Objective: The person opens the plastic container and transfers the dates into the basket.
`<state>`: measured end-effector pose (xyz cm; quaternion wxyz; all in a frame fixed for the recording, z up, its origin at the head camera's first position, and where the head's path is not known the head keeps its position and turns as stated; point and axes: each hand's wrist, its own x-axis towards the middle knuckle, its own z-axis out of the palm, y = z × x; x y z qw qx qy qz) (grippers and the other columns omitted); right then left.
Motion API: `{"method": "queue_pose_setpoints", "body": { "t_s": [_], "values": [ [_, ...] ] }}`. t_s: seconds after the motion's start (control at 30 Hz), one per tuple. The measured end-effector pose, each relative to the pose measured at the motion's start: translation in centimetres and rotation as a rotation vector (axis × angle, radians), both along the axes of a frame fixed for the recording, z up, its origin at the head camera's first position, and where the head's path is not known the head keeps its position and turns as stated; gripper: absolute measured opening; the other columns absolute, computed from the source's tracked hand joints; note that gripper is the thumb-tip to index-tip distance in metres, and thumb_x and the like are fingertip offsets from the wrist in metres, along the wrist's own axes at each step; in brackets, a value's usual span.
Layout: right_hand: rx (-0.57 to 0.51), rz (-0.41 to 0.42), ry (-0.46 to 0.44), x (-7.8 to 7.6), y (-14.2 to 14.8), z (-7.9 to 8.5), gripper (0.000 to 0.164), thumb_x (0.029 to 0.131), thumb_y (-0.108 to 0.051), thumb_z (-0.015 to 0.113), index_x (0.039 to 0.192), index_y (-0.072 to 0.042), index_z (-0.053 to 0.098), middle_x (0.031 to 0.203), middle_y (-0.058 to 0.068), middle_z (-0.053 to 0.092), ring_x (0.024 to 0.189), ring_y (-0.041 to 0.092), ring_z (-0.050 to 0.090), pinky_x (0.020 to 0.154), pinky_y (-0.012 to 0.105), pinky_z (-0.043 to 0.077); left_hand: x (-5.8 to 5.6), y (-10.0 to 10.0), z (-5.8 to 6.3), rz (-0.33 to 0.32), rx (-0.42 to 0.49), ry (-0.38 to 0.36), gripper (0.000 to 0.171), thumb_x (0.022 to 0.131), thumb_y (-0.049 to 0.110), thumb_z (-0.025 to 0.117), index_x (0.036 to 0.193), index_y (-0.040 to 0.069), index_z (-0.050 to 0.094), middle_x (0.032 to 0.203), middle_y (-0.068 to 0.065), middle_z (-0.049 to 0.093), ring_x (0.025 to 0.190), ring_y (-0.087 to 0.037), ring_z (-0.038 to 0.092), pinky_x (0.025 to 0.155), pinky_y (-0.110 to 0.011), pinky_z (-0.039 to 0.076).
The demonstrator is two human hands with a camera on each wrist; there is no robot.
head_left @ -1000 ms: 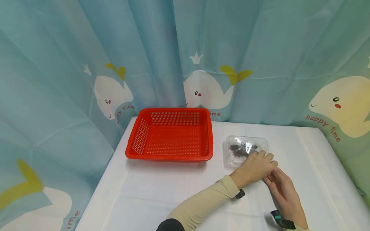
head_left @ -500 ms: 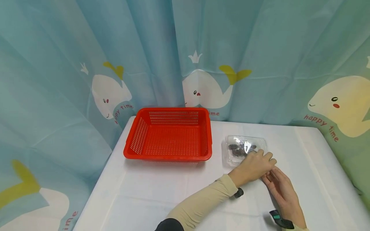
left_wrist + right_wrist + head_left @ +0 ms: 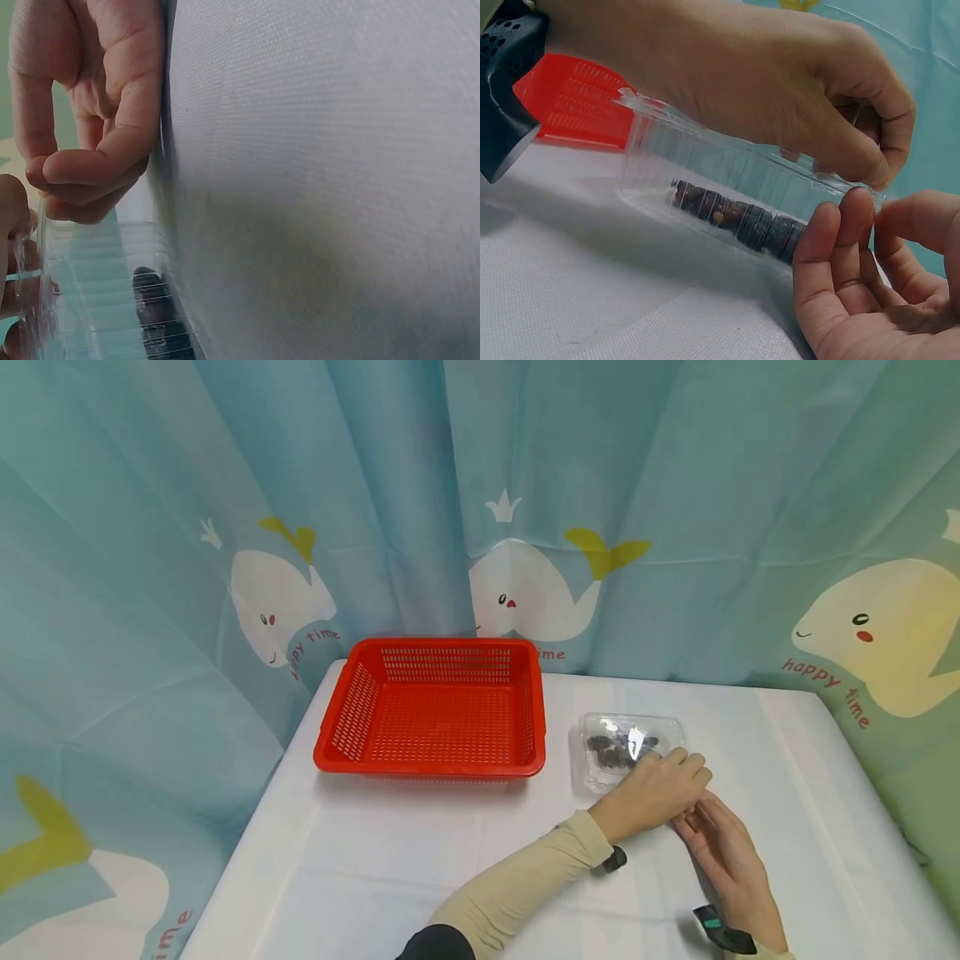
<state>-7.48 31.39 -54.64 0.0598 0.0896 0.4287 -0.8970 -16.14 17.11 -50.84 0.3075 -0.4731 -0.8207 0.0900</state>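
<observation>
A clear plastic clamshell box [image 3: 596, 728] lies on the white table, with several dark brown oblong pieces [image 3: 727, 216] inside. What these pieces are is unclear through the ribbed plastic. My left hand [image 3: 656, 787] reaches across the box's front right corner, and its thumb and fingers pinch the rim there. My right hand [image 3: 729, 856] is palm up at the same corner. In the right wrist view its thumb and fingertip [image 3: 889, 212] pinch the edge just under the left fingertips. In the left wrist view, the right fingers [image 3: 97, 165] curl at the box's edge.
A red perforated plastic basket [image 3: 427, 769] stands left of the box on the white-covered table [image 3: 405, 852]. A blue-green curtain [image 3: 405, 468] with printed whales hangs behind and along the sides. Dark bands [image 3: 723, 933] sit on the wrists.
The head view has shifted slightly, so everything slides a little to the left. Both hands stay at the box's corner in nearly the same pose.
</observation>
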Motion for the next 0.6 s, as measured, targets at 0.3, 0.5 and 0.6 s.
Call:
{"method": "queue_pose_setpoints", "body": {
  "t_s": [0.3, 0.5, 0.6],
  "values": [
    [-0.057, 0.016, 0.001, 0.1, 0.2, -0.1, 0.03, 0.114, -0.017, 0.038, 0.126, -0.015, 0.066, 0.117, -0.004, 0.067, 0.107, 0.006, 0.066, 0.096, 0.022, 0.057, -0.1, 0.4, 0.0, 0.003, 0.019, -0.009, 0.013, 0.103, 0.036, 0.055, 0.109, 0.032, 0.066, 0.102, 0.016, 0.06, 0.089, -0.001, 0.059, 0.058, -0.017, 0.046],
    [-0.05, 0.001, 0.014, 0.0, 0.1, -0.2, 0.03, 0.114, -0.016, 0.039, 0.124, -0.014, 0.067, 0.116, -0.004, 0.065, 0.106, 0.006, 0.066, 0.095, 0.022, 0.057, -0.3, -0.2, 0.2, -0.038, 0.017, -0.079, 0.018, 0.102, 0.042, 0.059, 0.115, 0.032, 0.068, 0.107, 0.015, 0.062, 0.094, -0.003, 0.059, 0.066, -0.017, 0.048],
    [-0.017, -0.007, 0.004, 0.0, 0.0, -0.2, 0.028, 0.114, -0.017, 0.041, 0.123, -0.016, 0.067, 0.114, -0.006, 0.064, 0.103, 0.005, 0.065, 0.094, 0.02, 0.057, -0.4, -0.8, 0.2, -0.066, 0.017, -0.118, 0.019, 0.104, 0.042, 0.058, 0.117, 0.033, 0.068, 0.109, 0.015, 0.063, 0.096, -0.004, 0.06, 0.072, -0.018, 0.05]
  ]
}}
